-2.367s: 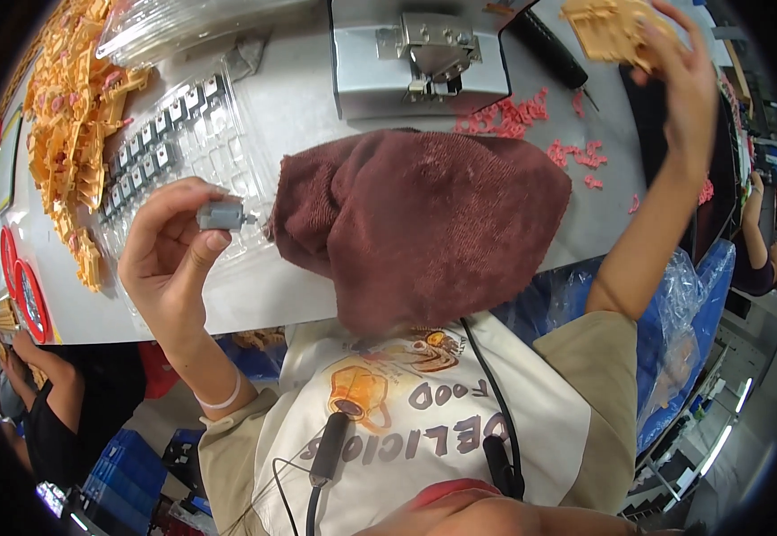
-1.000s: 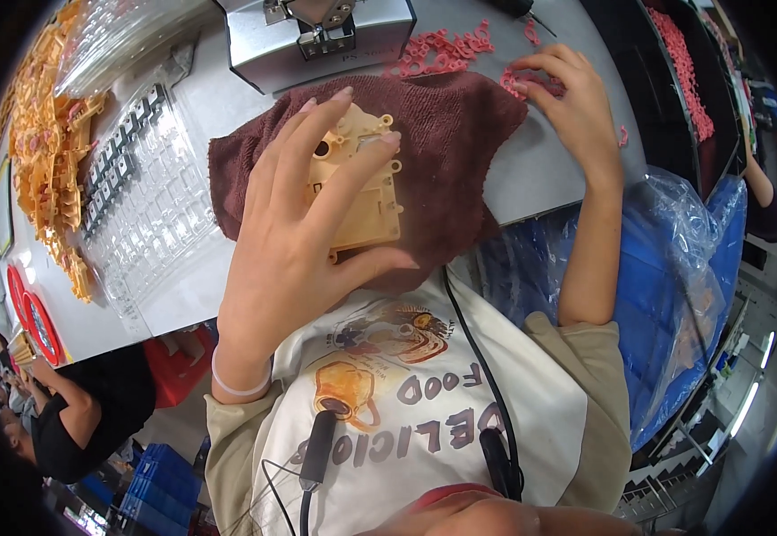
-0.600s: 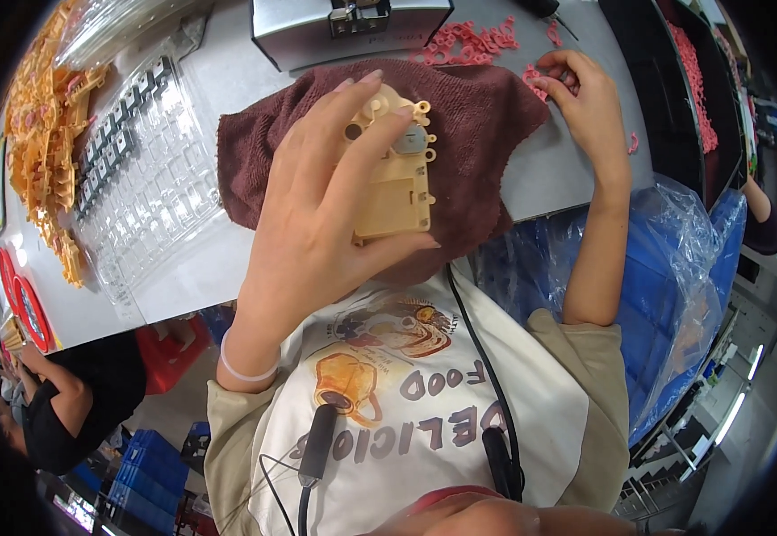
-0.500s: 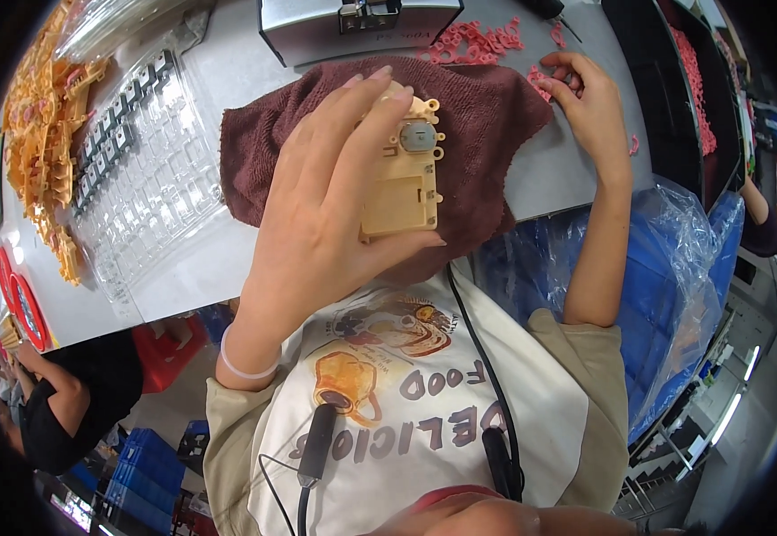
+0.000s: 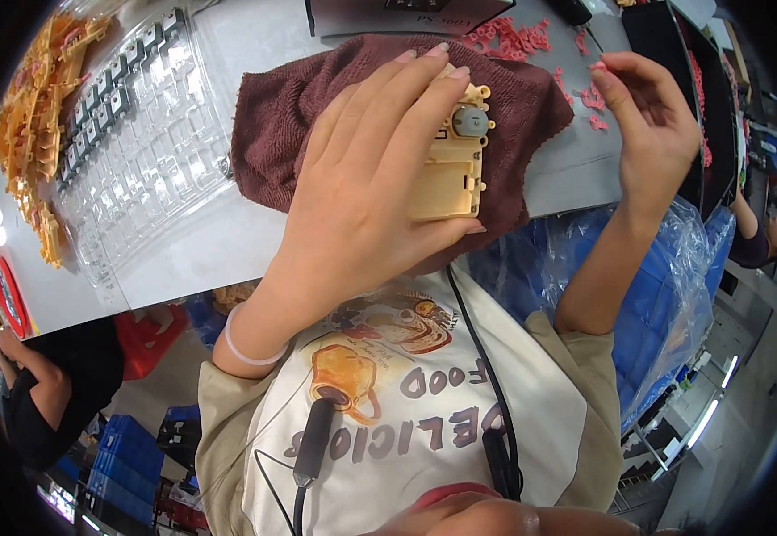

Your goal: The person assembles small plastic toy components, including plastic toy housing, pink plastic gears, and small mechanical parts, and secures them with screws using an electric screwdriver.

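My left hand point(image 5: 362, 179) lies over a cream-yellow plastic housing point(image 5: 446, 189), its thumb at the near edge and its fingers over the far end. A grey rounded part point(image 5: 472, 121) sits in the housing's upper portion, and small ring-shaped lugs line its right side. Beneath is a crumpled maroon cloth point(image 5: 272, 116). To the right, my right hand point(image 5: 652, 125) is raised with thumb and forefinger pinched on a small pink plastic piece point(image 5: 597, 67), mostly hidden by the fingertips. Several loose pink pieces point(image 5: 592, 98) lie on the table just beside that hand.
A pile of pink pieces point(image 5: 509, 40) lies beyond the cloth, next to a dark-fronted box point(image 5: 406, 18). At left are a clear tray point(image 5: 152, 170) with rows of dark parts and stacked orange-yellow plastic parts point(image 5: 36, 134). A black bin point(image 5: 714, 116) stands at right.
My right hand has lifted off the table's pink pieces and moved right, with a pink piece at its fingertips. The view has shifted; my left hand still holds the housing on the cloth.
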{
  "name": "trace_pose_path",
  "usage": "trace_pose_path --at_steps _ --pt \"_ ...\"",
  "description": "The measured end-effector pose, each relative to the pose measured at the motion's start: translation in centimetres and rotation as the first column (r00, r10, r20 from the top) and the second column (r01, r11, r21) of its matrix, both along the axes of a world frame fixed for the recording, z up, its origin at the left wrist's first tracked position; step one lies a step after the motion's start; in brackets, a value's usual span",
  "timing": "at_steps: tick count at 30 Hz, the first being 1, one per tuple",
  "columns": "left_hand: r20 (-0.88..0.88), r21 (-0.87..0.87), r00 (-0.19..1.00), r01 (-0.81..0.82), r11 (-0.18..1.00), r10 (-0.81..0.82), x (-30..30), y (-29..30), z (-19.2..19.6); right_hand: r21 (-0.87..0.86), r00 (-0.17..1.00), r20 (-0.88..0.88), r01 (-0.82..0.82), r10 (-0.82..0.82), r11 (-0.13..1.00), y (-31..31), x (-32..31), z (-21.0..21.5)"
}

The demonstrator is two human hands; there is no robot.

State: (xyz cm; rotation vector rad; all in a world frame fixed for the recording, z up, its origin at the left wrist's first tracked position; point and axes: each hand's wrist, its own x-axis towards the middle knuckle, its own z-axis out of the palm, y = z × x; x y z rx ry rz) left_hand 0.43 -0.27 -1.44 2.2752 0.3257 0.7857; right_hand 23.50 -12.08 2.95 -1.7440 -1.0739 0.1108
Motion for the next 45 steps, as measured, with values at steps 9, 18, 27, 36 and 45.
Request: trace_pose_path --at_steps 9,18,27,36,45 --pt "0.030 -0.026 0.999 -0.010 1.000 0.011 0.2 -0.2 -0.1 -0.011 0.862 0.438 -0.279 0.256 0.960 1.9 -6.8 -1.2" --pt "0.010 -0.040 1.000 -0.017 0.999 0.017 0.0 -0.2 0.0 -0.088 0.928 0.231 -0.280 0.293 0.956 1.6 -6.9 -0.6" --pt "0.024 -0.046 1.000 -0.018 0.999 0.019 0.0 -0.2 -0.1 -0.074 0.909 0.281 -0.299 0.307 0.951 1.4 -7.1 -0.7" --pt "0.031 -0.057 0.999 -0.011 0.998 0.013 0.2 -0.1 -0.2 -0.175 0.965 0.114 -0.215 0.237 0.961 1.5 -7.0 0.0" --pt "0.017 -0.066 1.000 -0.003 0.998 0.004 0.1 0.0 -0.1 -0.378 0.866 0.169 -0.384 0.470 0.843 2.9 -5.4 1.4"
